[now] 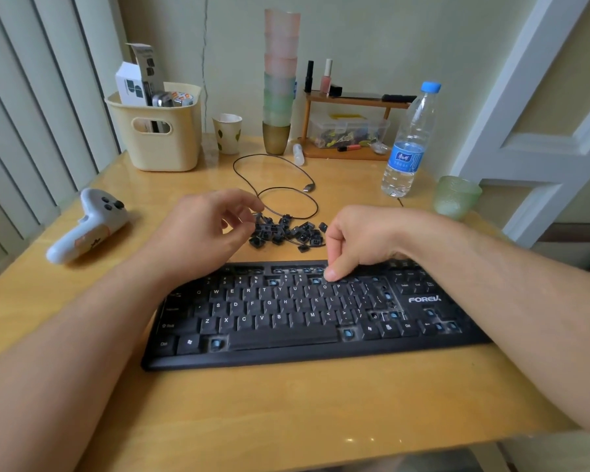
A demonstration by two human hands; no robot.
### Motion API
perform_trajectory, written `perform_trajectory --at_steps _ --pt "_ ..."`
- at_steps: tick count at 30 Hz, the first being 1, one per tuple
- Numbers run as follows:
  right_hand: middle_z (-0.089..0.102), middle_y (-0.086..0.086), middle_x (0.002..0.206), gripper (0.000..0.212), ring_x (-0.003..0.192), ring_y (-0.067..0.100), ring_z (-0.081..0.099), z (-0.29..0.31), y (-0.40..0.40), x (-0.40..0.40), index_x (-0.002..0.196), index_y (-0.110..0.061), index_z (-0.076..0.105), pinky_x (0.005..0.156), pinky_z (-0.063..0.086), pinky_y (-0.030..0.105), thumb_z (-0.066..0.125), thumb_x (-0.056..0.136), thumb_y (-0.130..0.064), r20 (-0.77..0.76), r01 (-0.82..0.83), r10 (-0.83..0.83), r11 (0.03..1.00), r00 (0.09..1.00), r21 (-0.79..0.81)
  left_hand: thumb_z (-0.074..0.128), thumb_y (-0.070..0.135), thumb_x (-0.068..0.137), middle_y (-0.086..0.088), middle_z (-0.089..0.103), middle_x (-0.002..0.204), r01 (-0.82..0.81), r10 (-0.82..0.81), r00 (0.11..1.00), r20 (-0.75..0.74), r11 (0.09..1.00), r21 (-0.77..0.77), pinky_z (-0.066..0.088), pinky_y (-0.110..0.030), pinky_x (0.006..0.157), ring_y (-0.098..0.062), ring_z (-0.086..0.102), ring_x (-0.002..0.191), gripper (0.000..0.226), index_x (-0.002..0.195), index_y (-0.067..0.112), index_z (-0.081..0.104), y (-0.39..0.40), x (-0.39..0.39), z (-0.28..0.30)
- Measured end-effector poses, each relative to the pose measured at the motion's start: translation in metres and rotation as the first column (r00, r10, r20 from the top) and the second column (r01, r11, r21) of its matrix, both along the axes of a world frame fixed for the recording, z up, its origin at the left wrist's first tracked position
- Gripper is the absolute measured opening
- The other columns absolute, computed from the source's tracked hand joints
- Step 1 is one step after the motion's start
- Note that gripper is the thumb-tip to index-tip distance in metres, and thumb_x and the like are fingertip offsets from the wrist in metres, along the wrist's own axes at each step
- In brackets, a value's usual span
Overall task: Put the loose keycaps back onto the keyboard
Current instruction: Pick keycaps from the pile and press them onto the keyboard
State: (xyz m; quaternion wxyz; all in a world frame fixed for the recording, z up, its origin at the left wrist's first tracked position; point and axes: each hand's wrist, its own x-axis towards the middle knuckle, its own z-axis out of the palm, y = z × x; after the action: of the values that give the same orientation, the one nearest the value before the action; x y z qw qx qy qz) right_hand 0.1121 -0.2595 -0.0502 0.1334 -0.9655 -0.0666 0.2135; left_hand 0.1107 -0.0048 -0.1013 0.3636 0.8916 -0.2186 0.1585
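Note:
A black keyboard [286, 321] lies across the wooden table, with several bare blue-stemmed sockets in its top rows, at its right side and beside the space bar. A pile of loose black keycaps [288, 231] sits just behind it. My left hand [205, 229] hovers at the pile's left edge, its curled fingers and thumb pinching a keycap there. My right hand [358, 240] is over the number row above O and P. Its thumb and curled fingers pinch down onto the row, and the keycap under the tips is mostly hidden.
The keyboard's cable [276, 185] loops behind the pile. A white controller [89, 223] lies at the left, and a water bottle [407, 144] and a green glass [455, 197] stand at the right. At the back are a cream basket [157, 131], a paper cup [228, 132], stacked cups [280, 80] and a small shelf [348, 127].

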Motion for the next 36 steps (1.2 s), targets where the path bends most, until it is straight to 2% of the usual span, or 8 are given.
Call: perform_trajectory --at_steps 7,14,18,21,23,25,30,36 --pt "0.068 -0.011 0.085 0.012 0.082 0.012 0.063 -0.01 0.004 0.027 0.082 -0.028 0.075 0.068 0.047 0.029 0.085 0.084 -0.035 0.333 0.047 -0.091 0.989 0.939 0.137 0.07 0.019 0.094 0.017 0.07 0.09 -0.017 0.017 1.0 0.001 0.999 0.039 0.055 -0.028 0.087 0.004 0.065 0.086 0.022 0.112 0.032 0.072 0.0 0.002 0.0" --pt "0.065 -0.014 0.087 0.011 0.083 0.009 0.062 -0.032 0.013 0.039 0.091 -0.031 0.077 0.077 0.051 0.029 0.084 0.085 -0.026 0.369 -0.054 0.052 0.999 0.928 -0.004 0.071 0.019 0.094 0.019 0.07 0.09 -0.012 0.012 1.0 0.006 0.997 0.071 0.05 -0.013 0.08 0.009 0.063 0.087 0.022 0.112 0.032 0.072 0.001 0.004 0.001" --pt "0.062 -0.018 0.085 0.008 0.083 0.006 0.059 -0.024 0.011 0.033 0.092 -0.032 0.075 0.071 0.045 0.025 0.079 0.089 -0.026 0.386 -0.109 0.127 0.992 0.914 -0.068 0.071 0.02 0.095 0.019 0.07 0.09 -0.008 0.008 1.0 -0.006 0.996 0.086 0.049 -0.01 0.078 0.008 0.063 0.088 0.021 0.11 0.034 0.072 0.001 0.002 0.003" --pt "0.069 -0.014 0.083 0.007 0.081 0.004 0.063 -0.015 0.01 0.022 0.084 -0.033 0.075 0.069 0.048 0.022 0.079 0.087 -0.028 0.485 -0.07 -0.036 0.978 0.874 0.199 0.071 0.022 0.095 0.02 0.07 0.089 0.005 -0.005 1.0 -0.004 0.997 0.075 0.052 -0.016 0.081 0.006 0.065 0.089 0.02 0.111 0.034 0.072 -0.003 0.0 0.004" --pt "0.073 -0.01 0.082 0.008 0.081 0.009 0.067 -0.018 0.013 0.013 0.082 -0.033 0.077 0.074 0.056 0.029 0.083 0.083 -0.029 0.469 -0.065 -0.236 0.839 0.851 0.54 0.072 0.026 0.096 0.021 0.073 0.089 0.027 -0.026 0.999 -0.034 0.999 0.027 0.053 -0.018 0.083 0.004 0.067 0.089 0.018 0.112 0.034 0.073 -0.008 -0.001 0.005" --pt "0.075 -0.012 0.084 0.013 0.08 0.012 0.069 -0.026 0.019 0.001 0.083 -0.035 0.077 0.077 0.059 0.032 0.085 0.081 -0.026 0.452 -0.116 -0.314 0.702 0.835 0.703 0.071 0.033 0.097 0.021 0.075 0.09 0.056 -0.06 0.993 -0.105 0.998 -0.042 0.053 -0.018 0.081 0.003 0.069 0.087 0.015 0.111 0.034 0.074 -0.011 -0.004 0.006" --pt "0.069 -0.014 0.089 0.016 0.082 0.013 0.069 -0.036 0.028 -0.015 0.084 -0.029 0.078 0.069 0.058 0.025 0.085 0.077 -0.017 0.668 -0.353 -0.259 0.688 0.698 0.635 0.068 0.037 0.098 0.005 0.078 0.094 0.152 -0.236 0.936 -0.26 0.94 -0.306 0.057 -0.031 0.088 -0.013 0.072 0.091 0.018 0.103 0.024 0.078 -0.017 -0.011 0.012" --pt "0.068 -0.009 0.093 0.016 0.08 0.015 0.069 -0.041 0.031 -0.018 0.085 -0.016 0.08 0.066 0.055 0.022 0.089 0.075 -0.007 0.821 -0.512 -0.222 0.688 0.526 0.514 0.071 0.028 0.093 -0.002 0.077 0.089 0.157 -0.322 0.907 -0.27 0.856 -0.492 0.056 -0.033 0.088 -0.012 0.069 0.084 0.02 0.099 0.011 0.078 -0.023 -0.015 0.013"
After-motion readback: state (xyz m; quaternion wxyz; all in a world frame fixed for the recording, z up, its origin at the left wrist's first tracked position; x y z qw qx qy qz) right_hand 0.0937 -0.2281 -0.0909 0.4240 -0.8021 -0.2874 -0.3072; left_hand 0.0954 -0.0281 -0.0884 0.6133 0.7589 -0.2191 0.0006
